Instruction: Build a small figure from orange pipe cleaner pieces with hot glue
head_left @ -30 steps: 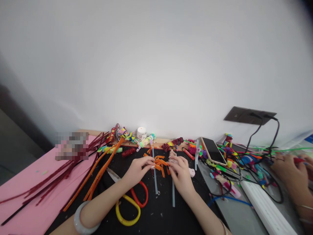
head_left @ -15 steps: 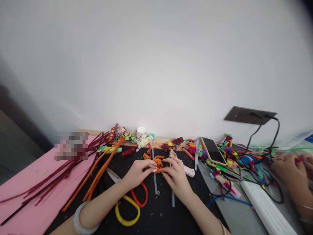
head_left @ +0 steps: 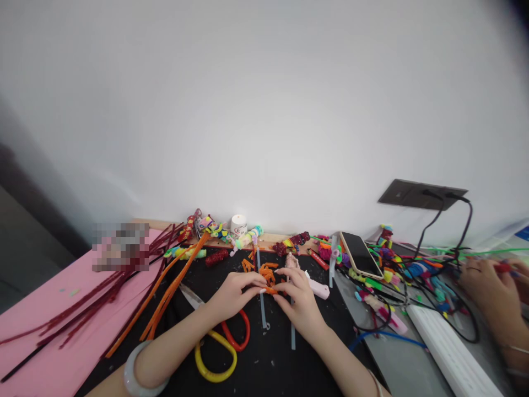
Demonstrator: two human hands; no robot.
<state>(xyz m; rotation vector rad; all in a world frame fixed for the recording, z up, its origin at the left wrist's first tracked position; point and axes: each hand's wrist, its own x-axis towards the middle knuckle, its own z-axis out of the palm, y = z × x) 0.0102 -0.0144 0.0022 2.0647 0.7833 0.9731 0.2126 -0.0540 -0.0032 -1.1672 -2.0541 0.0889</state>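
Note:
Between my fingertips is a short orange pipe cleaner piece (head_left: 270, 290), pinched at its left end by my left hand (head_left: 238, 292) and at its right by my right hand (head_left: 298, 295). Just beyond the fingers lie several cut orange pipe cleaner pieces (head_left: 268, 272) on the black mat. A translucent glue stick (head_left: 263, 311) passes under the pinch, and another glue stick (head_left: 293, 337) runs below my right hand. Scissors (head_left: 215, 355) with one yellow and one red handle loop lie by my left forearm, which hides part of them.
Long orange pipe cleaners (head_left: 165, 306) and dark red ones (head_left: 107, 286) spread leftward over a pink sheet (head_left: 49, 309). A white cup (head_left: 238, 226) stands against the wall. To the right are a phone (head_left: 360, 255), cables, a white power strip (head_left: 450, 350) and another person's hands (head_left: 491, 298).
My fingers have shifted slightly around the orange piece, and it now sits a little lower. At far right, the other person's hands have moved a little.

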